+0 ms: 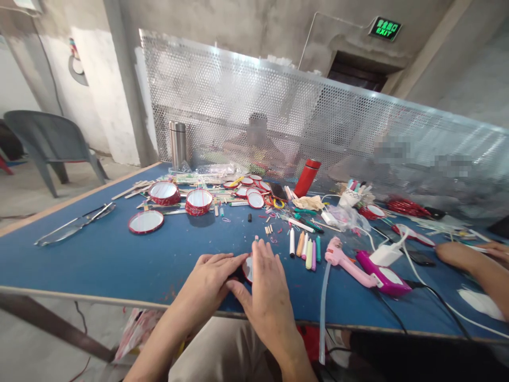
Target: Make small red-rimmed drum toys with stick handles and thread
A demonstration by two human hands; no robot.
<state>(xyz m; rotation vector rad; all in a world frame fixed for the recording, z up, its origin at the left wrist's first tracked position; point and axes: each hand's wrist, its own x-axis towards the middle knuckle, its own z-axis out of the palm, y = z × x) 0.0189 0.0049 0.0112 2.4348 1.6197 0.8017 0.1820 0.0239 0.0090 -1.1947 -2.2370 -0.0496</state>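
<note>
At the table's near edge, my left hand (207, 282) lies over the left side of a small round disc with a white face and red rim (248, 268). Its fingers are stretched out and touch the rim. My right hand (271, 286) covers the disc's right side, fingers straight and close together, thumb pointing towards the left hand. Most of the disc is hidden beneath both hands. Just beyond the right fingertips, a small pale stick end (256, 239) shows. Right of my hands lie several coloured markers (309, 251) and a pink glue gun (350, 263) with a clear glue stick.
Red-rimmed discs (146, 222), a stacked pair of round pieces (199, 201) and wooden sticks lie farther back. A steel flask (177, 144) and red flask (307, 178) stand near the perforated screen (238, 95). Cables run by a purple power strip (384, 275). Another person's arm (473, 270) is at right.
</note>
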